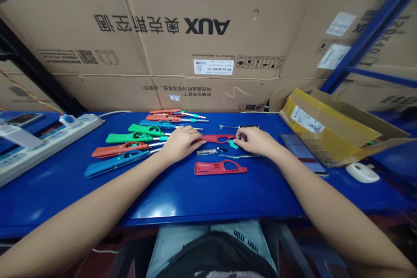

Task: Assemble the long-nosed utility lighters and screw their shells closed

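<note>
My left hand (185, 142) is closed on the left end of a red plastic lighter shell half (213, 138), which lies on the blue table. My right hand (253, 141) pinches a small green plastic part (232, 143) at the shell's right end. Just below are a small clear fuel tank (205, 152), a small black piece (222, 149) and a thin metal rod (239, 156). A second red shell half (206, 168) lies nearer me, hollow side up. Behind my right hand, a thin tool (230, 127) is partly hidden.
Several long-necked lighters (120, 150) in green, orange and blue lie at left. Farther left is a white power strip (48, 143). On the right are a phone (301, 152), an open yellow-taped carton (329, 132) and a white mouse (362, 173). Large cardboard (182, 47) stands behind.
</note>
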`<state>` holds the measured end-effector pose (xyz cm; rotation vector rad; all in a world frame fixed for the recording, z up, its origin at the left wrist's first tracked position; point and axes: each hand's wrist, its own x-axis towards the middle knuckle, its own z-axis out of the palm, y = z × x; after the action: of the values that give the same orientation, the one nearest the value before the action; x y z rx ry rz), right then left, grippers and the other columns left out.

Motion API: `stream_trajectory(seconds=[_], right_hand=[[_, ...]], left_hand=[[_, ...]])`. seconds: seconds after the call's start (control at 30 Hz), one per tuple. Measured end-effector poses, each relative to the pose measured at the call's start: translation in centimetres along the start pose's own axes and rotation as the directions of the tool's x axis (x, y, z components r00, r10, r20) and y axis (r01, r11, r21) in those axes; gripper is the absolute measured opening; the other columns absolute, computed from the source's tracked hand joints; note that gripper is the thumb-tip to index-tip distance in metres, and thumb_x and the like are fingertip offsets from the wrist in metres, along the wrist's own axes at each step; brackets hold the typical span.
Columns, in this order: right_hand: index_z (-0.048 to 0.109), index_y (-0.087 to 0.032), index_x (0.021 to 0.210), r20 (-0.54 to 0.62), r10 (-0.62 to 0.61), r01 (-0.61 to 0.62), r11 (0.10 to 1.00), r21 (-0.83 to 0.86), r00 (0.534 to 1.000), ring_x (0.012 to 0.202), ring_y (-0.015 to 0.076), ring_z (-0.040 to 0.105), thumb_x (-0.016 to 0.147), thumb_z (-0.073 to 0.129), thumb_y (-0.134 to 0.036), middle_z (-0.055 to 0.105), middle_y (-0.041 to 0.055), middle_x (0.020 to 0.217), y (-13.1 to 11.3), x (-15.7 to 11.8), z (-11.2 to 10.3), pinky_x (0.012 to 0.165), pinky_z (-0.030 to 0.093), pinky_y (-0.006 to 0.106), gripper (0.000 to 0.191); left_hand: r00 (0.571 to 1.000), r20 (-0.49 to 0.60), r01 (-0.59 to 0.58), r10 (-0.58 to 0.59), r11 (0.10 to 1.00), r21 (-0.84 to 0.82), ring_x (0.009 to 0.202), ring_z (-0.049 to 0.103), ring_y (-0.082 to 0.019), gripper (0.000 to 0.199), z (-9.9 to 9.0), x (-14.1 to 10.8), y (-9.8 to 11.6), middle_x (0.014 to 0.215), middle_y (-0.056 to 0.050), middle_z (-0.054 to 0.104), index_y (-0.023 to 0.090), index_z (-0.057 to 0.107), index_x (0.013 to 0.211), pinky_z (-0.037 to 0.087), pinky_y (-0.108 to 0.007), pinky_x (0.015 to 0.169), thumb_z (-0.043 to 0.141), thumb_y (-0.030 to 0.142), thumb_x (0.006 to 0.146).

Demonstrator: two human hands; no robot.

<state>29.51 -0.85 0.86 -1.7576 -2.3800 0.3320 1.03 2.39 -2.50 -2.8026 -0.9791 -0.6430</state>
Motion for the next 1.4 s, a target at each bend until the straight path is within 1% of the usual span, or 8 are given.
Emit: stream_trajectory(seconds=[0.13, 0.27, 0.43, 0.6, 0.73, 0.93, 1.17, 1.4], right_hand=[[0.063, -0.02, 0.076, -0.082, 0.021, -0.03, 0.993, -0.112, 0.996, 0.071, 0.0193, 0.061, 0.089, 0.057, -0.03, 0.072, 0.0061, 0.082, 0.3, 0.0, -0.7, 0.055, 0.029, 0.028, 0.017], [0.061, -0.019, 0.064, -0.093, -0.109, 0.09, 0.977, -0.191, 0.99, 0.069, 0.0196, 0.06, 0.093, 0.053, -0.032, 0.07, 0.0069, 0.077, -0.6, -0.6, -1.5, 0.056, 0.026, 0.03, 0.032], [0.068, -0.017, 0.088, -0.156, -0.266, 0.233, 0.952, -0.199, 0.951, 0.084, 0.0214, 0.062, 0.101, 0.041, -0.028, 0.069, 0.0102, 0.096, -2.0, -1.0, -0.1, 0.066, 0.035, 0.032, 0.032], [0.067, -0.02, 0.092, -0.184, -0.345, 0.333, 0.938, -0.092, 0.92, 0.094, 0.02, 0.062, 0.096, 0.056, -0.031, 0.067, 0.0063, 0.1, -1.6, -0.3, 2.0, 0.082, 0.042, 0.032, 0.016], [0.068, -0.022, 0.09, -0.183, -0.353, 0.36, 0.933, 0.008, 0.918, 0.095, 0.0198, 0.062, 0.091, 0.067, -0.029, 0.067, 0.0036, 0.101, -1.1, 0.0, 2.7, 0.085, 0.041, 0.035, 0.007], [0.067, -0.021, 0.089, -0.236, -0.345, 0.378, 0.919, 0.112, 0.908, 0.096, 0.0196, 0.061, 0.094, 0.065, -0.024, 0.065, 0.0033, 0.098, -1.3, 0.1, 2.9, 0.088, 0.04, 0.038, 0.007], [0.067, -0.021, 0.09, -0.337, -0.305, 0.383, 0.904, 0.193, 0.891, 0.095, 0.0189, 0.06, 0.096, 0.062, -0.023, 0.062, 0.0048, 0.099, -1.0, 0.1, 2.1, 0.089, 0.044, 0.036, 0.008], [0.065, -0.021, 0.09, -0.237, -0.389, 0.417, 0.906, 0.08, 0.89, 0.097, 0.019, 0.062, 0.097, 0.062, -0.023, 0.065, 0.0046, 0.101, -0.4, 0.1, 2.4, 0.088, 0.042, 0.036, 0.008]], left_hand=[[1.0, -0.001, -0.005, 0.005, 0.999, -0.053, 0.092, 0.062, -0.023, 0.032, -1.1, -0.4, 1.2, 0.096, -0.008, 0.073, 0.017, 0.071, 0.101, 0.042, -0.036, 0.082, 0.048, 0.04, 0.103], [0.992, 0.075, -0.086, 0.097, 0.986, -0.142, 0.092, 0.062, -0.02, 0.031, -2.0, -1.3, 3.5, 0.099, -0.005, 0.071, 0.02, 0.069, 0.102, 0.044, -0.033, 0.084, 0.05, 0.045, 0.102], [0.971, 0.173, -0.131, 0.167, 0.97, -0.204, 0.087, 0.063, -0.02, 0.032, -2.2, -2.0, 4.9, 0.096, -0.004, 0.07, 0.021, 0.069, 0.101, 0.045, -0.033, 0.078, 0.06, 0.051, 0.094], [0.968, 0.204, -0.09, 0.144, 0.963, -0.252, 0.086, 0.064, -0.02, 0.027, -2.5, -2.4, 4.4, 0.095, -0.003, 0.069, 0.022, 0.069, 0.101, 0.046, -0.032, 0.079, 0.064, 0.047, 0.091], [0.985, 0.163, 0.011, 0.048, 0.938, -0.348, 0.092, 0.064, -0.02, 0.025, -2.8, -2.5, 3.7, 0.099, -0.003, 0.071, 0.022, 0.069, 0.103, 0.046, -0.034, 0.083, 0.063, 0.043, 0.094], [0.995, 0.101, 0.037, 0.001, 0.925, -0.377, 0.094, 0.061, -0.019, 0.016, -2.1, -2.3, 2.8, 0.102, -0.004, 0.07, 0.022, 0.071, 0.104, 0.047, -0.035, 0.086, 0.059, 0.03, 0.097], [0.996, 0.07, 0.083, -0.061, 0.924, -0.374, 0.098, 0.06, -0.021, 0.02, -1.1, -2.7, 2.3, 0.107, -0.006, 0.068, 0.022, 0.072, 0.109, 0.049, -0.037, 0.088, 0.055, 0.026, 0.098], [0.997, 0.062, 0.058, -0.039, 0.937, -0.343, 0.102, 0.062, -0.022, 0.03, -0.1, -2.2, 1.2, 0.114, -0.005, 0.072, 0.025, 0.069, 0.123, 0.048, -0.042, 0.096, 0.052, 0.019, 0.099]])
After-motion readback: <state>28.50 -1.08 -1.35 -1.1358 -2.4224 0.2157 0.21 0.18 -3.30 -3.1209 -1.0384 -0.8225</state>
